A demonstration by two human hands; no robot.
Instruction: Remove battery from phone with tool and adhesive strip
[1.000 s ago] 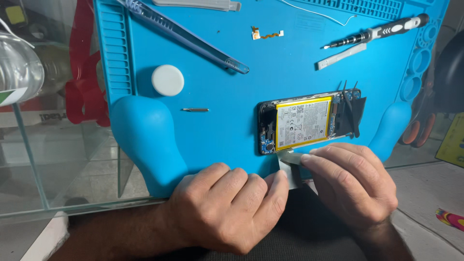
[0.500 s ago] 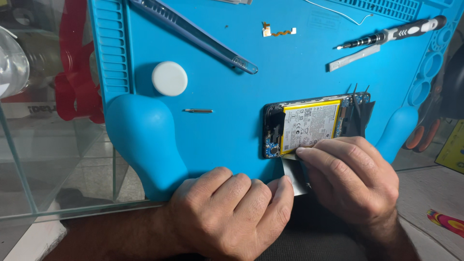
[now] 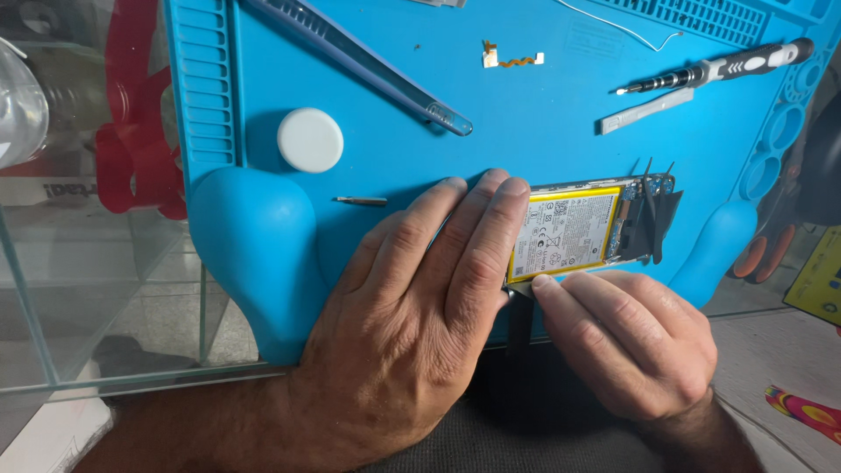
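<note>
One blue silicone repair mat (image 3: pixel 543 114). One opened phone with yellow-edged battery (image 3: pixel 574 235), lying at the mat's near edge. Left hand (image 3: pixel 412 324): fingers flat and released, pressing the phone's left end. Right hand (image 3: pixel 626 337): fingers pinched on one thin grey pry card (image 3: pixel 519 287) at the phone's near edge. One black-and-grey precision screwdriver (image 3: pixel 714 70), one white round cap (image 3: pixel 310 139), one translucent blue tweezers (image 3: pixel 368 66), one small orange flex cable (image 3: pixel 511 58).

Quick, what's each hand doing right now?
Left hand: open, flat, fingertips against the opened phone.
Right hand: closed, pinching a thin flat tool at the phone's near edge.
</note>
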